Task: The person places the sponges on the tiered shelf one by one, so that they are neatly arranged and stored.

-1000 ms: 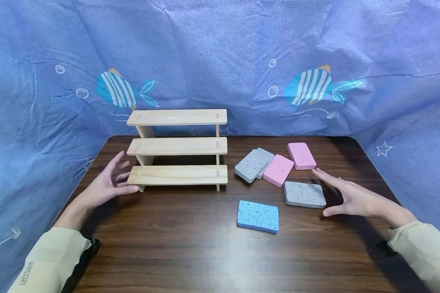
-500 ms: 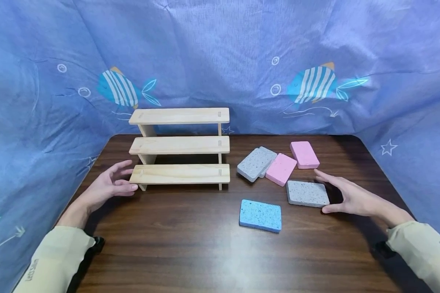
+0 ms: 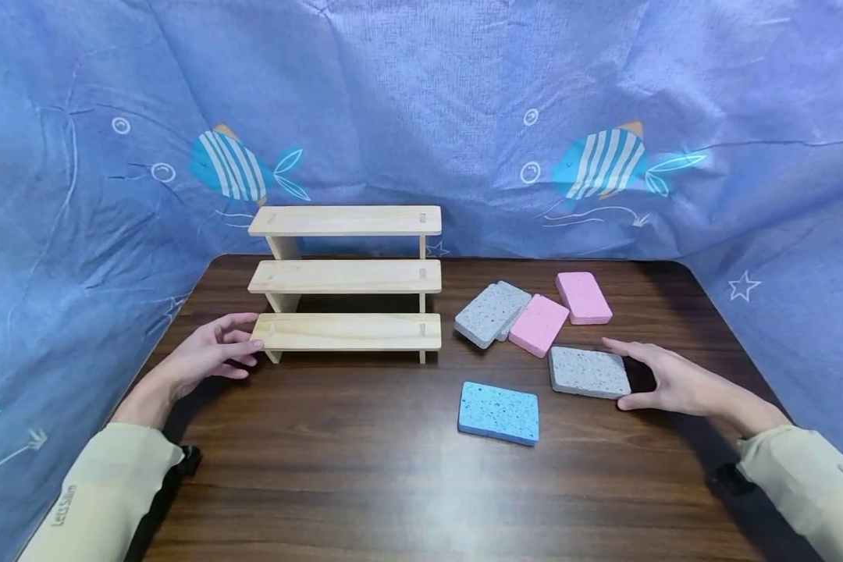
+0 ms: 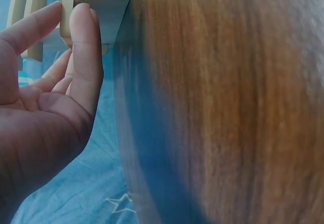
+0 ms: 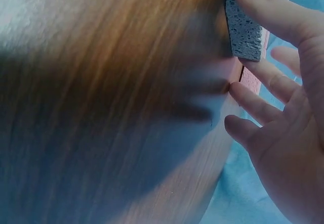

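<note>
At the left end of the lowest board of a three-tier wooden shelf, my left hand pinches the board between thumb and forefinger. The left wrist view shows the board's end between these two digits, the other fingers loosely curled below. On the right, my right hand has its thumb on the near corner of a grey sponge and its forefinger at the far edge. In the right wrist view the thumb touches the grey sponge; the remaining fingers are spread apart from it.
Two overlapping grey sponges, a pink sponge and another pink sponge lie right of the shelf. A blue sponge lies nearer on the dark wooden table. A blue fish-print cloth hangs behind.
The left hand has drawn closer to the shelf's lowest board, its thumb now on the front corner. The right thumb and forefinger have come in to the grey sponge's right end.
</note>
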Tool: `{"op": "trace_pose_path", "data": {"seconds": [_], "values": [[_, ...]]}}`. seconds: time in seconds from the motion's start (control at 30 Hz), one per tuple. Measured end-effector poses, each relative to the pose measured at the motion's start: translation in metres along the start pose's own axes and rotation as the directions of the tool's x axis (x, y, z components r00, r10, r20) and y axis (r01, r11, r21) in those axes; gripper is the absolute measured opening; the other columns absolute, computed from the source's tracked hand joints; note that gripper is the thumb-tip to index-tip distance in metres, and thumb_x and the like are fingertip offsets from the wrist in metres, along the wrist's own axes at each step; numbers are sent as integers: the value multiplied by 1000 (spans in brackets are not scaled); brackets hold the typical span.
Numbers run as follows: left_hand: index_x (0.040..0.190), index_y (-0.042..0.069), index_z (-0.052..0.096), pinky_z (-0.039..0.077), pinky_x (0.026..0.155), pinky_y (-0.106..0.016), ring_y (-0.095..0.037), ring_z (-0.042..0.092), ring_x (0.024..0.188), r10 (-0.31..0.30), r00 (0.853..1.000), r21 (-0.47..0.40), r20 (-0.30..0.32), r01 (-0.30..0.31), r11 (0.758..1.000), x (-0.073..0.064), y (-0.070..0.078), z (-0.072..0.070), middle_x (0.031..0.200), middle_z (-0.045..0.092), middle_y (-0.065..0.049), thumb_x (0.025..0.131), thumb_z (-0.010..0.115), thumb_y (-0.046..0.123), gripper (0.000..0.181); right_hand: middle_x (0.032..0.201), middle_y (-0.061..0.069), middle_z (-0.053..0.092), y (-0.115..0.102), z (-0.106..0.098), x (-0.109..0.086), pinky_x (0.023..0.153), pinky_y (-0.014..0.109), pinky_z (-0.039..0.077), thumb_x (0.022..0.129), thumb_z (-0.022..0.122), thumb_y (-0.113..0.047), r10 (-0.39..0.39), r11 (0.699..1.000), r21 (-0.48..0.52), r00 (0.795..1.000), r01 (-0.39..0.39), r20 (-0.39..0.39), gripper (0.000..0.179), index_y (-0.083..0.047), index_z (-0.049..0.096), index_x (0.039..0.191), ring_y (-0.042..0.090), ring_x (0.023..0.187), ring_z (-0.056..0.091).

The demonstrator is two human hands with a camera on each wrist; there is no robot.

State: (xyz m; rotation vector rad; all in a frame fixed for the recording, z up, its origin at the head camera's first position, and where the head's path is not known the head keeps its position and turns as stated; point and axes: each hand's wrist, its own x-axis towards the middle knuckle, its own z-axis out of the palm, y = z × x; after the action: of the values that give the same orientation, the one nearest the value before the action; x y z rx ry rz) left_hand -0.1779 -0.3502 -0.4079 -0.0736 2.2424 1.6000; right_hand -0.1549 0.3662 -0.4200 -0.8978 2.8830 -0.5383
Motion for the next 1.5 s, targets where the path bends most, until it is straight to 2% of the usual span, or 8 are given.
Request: {"op": "trace_pose_path", "data": {"seconds": [0.1,0.33,0.57,0.77,0.9,1.03,1.17,1.5], "values": [[159,1,16,60,70,-34,-17,69,84,-19,1000,2,8,19,1000,0,1,0,105,64,-3,100,67,20,80,140,17,57,0,-1,0,94,51,45,79,85,-48,6,1000,2,1000,-6,11,94,-4,44,151,39,125,54],[159,3,15,60,68,-33,-16,68,81,-38,999,-6,10,38,999,-2,4,1,105,64,-7,100,67,19,80,139,18,57,0,-2,1,97,22,39,79,86,-44,6,999,31,1000,-6,-2,93,-2,44,151,39,127,53],[158,4,16,60,69,-33,-17,68,81,-40,999,2,15,40,999,-2,6,3,106,63,-8,100,67,19,79,141,18,55,-1,-7,1,96,44,45,81,84,-47,53,996,64,998,-56,37,95,-5,39,154,38,128,52],[157,3,18,60,68,-33,-16,66,80,-27,999,10,17,27,1000,0,9,4,105,63,-8,99,67,19,78,137,16,59,-1,-12,0,92,17,43,80,87,-38,38,994,100,999,-38,-6,95,-4,39,154,25,119,58],[157,3,18,60,68,-32,-15,66,80,-25,1000,6,19,25,1000,-1,10,3,104,64,-7,99,67,18,77,138,18,58,-1,-15,1,91,14,44,80,88,-33,44,986,159,999,-41,-17,95,-4,38,155,6,118,55],[156,3,19,60,67,-31,-14,66,79,-20,1000,-7,22,20,1000,-1,9,1,102,65,-6,100,67,16,75,139,21,57,-1,-16,4,92,10,41,79,89,-32,53,981,188,999,-51,-8,95,-2,38,154,18,122,57],[156,3,19,59,67,-31,-14,66,79,-16,1000,-10,22,16,1000,-1,9,0,102,65,-5,99,67,16,76,133,18,59,-1,-17,7,88,16,47,76,91,-30,21,991,132,999,-17,-32,86,1,49,145,37,114,61],[156,2,18,60,68,-32,-15,67,80,-29,999,7,15,28,1000,-2,10,2,104,65,-7,99,67,17,77,116,8,59,0,-22,12,75,32,56,73,94,-27,32,987,158,999,-30,-10,78,-5,55,137,8,95,59]]}}
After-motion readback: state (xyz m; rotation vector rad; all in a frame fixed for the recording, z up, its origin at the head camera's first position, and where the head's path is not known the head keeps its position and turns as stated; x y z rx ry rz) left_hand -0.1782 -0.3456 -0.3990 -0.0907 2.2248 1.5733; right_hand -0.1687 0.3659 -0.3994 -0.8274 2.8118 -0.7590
